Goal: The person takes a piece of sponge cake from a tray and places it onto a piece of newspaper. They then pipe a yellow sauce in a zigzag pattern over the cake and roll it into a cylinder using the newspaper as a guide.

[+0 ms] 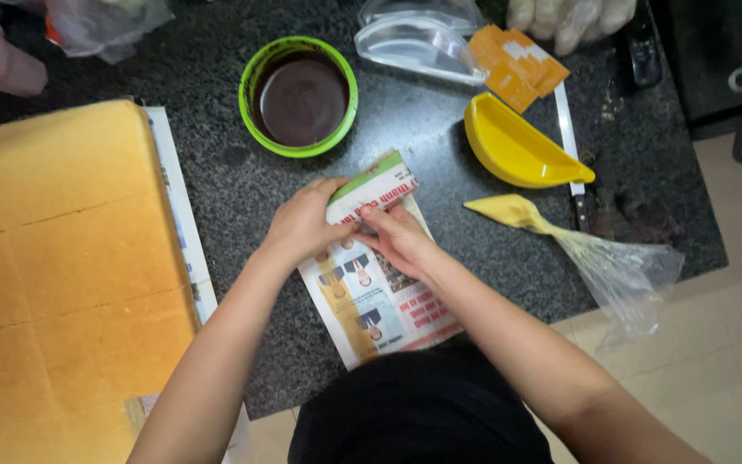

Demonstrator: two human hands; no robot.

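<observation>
Here, both hands meet at the middle of the dark speckled desk (pixel 440 129), over a printed newspaper sheet (pixel 375 296) lying flat near its front edge. The left hand (pixel 302 225) has its grip closed on the folded-over top edge of the sheet, fingers curled around the fold; the right hand (pixel 398 236) pinches the same fold from the other side, fingertips touching the paper. Behind the hands stands a green bowl (pixel 299 96) filled with dark brown liquid. To the left lies a large slab of yellow sponge cake (pixel 62 275), scored into portions. To the right are a yellow crescent-shaped mould (pixel 517 146), a knife (pixel 570 146) and a plastic piping bag (pixel 577 245) with yellow filling.
</observation>
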